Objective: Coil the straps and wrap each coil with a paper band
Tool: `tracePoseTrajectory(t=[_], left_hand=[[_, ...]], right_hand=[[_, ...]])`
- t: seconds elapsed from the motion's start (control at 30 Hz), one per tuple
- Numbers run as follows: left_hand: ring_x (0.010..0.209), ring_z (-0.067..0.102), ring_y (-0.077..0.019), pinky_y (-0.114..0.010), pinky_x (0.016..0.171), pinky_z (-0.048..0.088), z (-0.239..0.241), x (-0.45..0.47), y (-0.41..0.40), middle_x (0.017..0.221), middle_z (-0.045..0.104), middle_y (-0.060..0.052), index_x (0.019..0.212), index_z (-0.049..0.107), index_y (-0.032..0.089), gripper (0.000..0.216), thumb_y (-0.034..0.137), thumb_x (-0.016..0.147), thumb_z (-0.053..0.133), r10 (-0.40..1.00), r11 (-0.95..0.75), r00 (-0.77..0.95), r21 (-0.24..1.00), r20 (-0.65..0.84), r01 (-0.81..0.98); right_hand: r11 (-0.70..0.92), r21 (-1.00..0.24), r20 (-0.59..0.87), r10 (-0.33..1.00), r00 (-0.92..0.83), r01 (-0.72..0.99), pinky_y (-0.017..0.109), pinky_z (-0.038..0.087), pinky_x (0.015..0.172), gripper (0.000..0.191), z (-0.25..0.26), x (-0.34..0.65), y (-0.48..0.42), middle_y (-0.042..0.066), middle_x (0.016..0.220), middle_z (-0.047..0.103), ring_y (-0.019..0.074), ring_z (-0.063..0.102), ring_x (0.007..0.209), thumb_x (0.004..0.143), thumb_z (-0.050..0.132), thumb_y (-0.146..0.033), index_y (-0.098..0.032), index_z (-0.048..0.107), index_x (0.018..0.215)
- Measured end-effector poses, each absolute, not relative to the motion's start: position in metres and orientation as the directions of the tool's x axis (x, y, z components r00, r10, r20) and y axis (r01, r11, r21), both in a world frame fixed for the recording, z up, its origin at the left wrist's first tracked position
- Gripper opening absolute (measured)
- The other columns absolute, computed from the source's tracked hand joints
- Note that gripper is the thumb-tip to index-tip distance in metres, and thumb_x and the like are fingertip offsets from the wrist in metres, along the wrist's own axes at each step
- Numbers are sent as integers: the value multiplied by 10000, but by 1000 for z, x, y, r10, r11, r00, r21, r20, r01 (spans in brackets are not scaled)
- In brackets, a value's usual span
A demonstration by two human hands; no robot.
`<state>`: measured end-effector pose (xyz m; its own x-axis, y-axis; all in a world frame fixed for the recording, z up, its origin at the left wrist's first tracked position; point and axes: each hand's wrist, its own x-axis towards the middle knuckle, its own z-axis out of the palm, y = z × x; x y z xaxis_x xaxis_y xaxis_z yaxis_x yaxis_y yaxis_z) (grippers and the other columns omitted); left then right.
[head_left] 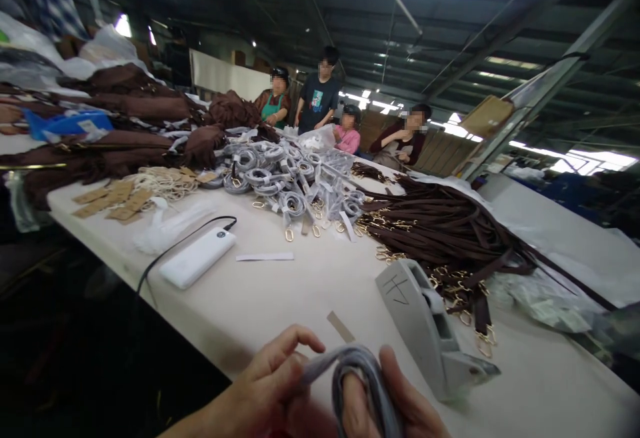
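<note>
2 hands (267, 378) side by side, partly curled.

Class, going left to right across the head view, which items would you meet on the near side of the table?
Brown card tags, white power bank, white paper strip, beige strip, grey tape dispenser.

Grey plastic wedge-shaped tape dispenser (416, 321), beyond and to the right of the right hand (413, 401): black handwritten characters on its side, slanted; resemble an H and a 4 or A, reading uncertain. Dark short-sleeved T-shirt (305, 101) on a standing person, far beyond the hands: pale and turquoise chest print (317, 99), any lettering too small to read.
</note>
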<state>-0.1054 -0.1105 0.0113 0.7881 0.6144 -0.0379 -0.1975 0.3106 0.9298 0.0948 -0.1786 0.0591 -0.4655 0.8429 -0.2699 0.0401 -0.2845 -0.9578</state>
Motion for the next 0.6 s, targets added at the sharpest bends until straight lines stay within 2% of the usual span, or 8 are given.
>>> tracePoseTrajectory(t=[0.1, 0.13, 0.2, 0.27, 0.37, 0.43, 0.5, 0.6], left_hand=[[656, 470, -134, -229, 599, 385, 7, -109, -106, 771, 556, 3, 1171, 560, 202, 509, 580, 837, 629, 700, -55, 701, 990, 132, -131], [717, 495, -156, -249, 661, 405, 6, -110, -105, 816, 576, -23, 1098, 606, 192, 437, 567, 875, 580, 709, -151, 686, 986, 162, -76], [746, 506, -174, -266, 705, 408, 5, -110, -107, 808, 576, -46, 909, 639, 172, 489, 601, 943, 407, 704, -236, 687, 972, 179, -10], [666, 476, -154, -249, 635, 384, 6, -113, -111, 707, 525, -26, 787, 597, 170, 597, 672, 936, 311, 681, -201, 719, 980, 140, 0], [536, 397, -112, -222, 503, 300, 14, -122, -117, 586, 462, 10, 681, 534, 174, 615, 720, 899, 349, 574, 10, 818, 1000, -27, 26], [478, 358, -91, -209, 452, 254, 22, -133, -117, 539, 462, 20, 644, 537, 168, 596, 705, 875, 423, 516, 186, 845, 981, -138, 46], [418, 323, -74, -195, 405, 216, 28, -146, -114, 481, 448, 31, 615, 556, 159, 559, 673, 830, 508, 495, 348, 834, 935, -243, 66], [313, 271, -60, -179, 321, 172, 35, -164, -103, 378, 407, 60, 582, 566, 166, 441, 579, 718, 643, 423, 483, 824, 864, -376, 146]], right_hand=[[-190, -961, -99, 914, -395, -201, 313, 606, 718, 757, 67, 80, -168, 49, 678, 664, 173, 708, 660, 899, 174, -782, -195, 647, 971], [-117, -955, -11, 932, -361, -274, 343, 610, 743, 683, 70, 76, -164, 36, 665, 665, 170, 699, 612, 925, 234, -741, -205, 642, 1035], [92, -933, 196, 941, -277, -347, 423, 583, 876, 519, 76, 70, -154, 22, 728, 697, 163, 701, 607, 961, 343, -646, -241, 618, 1136], [341, -904, 388, 907, -163, -258, 496, 482, 1035, 378, 78, 67, -142, 26, 869, 726, 173, 725, 733, 990, 403, -534, -272, 604, 1173], [607, -775, 558, 788, -261, 177, 532, 407, 1102, 261, 69, 67, -129, 66, 1018, 722, 216, 703, 947, 1006, 442, -384, -249, 623, 1136], [644, -674, 478, 754, -450, 363, 538, 396, 1108, 213, 58, 68, -125, 93, 1039, 716, 243, 680, 995, 985, 495, -347, -223, 651, 1060], [556, -719, 277, 779, -563, 417, 539, 422, 1082, 201, 46, 69, -127, 100, 1051, 707, 253, 667, 994, 960, 552, -359, -209, 662, 1037], [365, -817, 33, 802, -597, 446, 459, 529, 940, 227, 37, 72, -138, 83, 1157, 661, 228, 646, 1008, 958, 581, -357, -206, 643, 1116]])
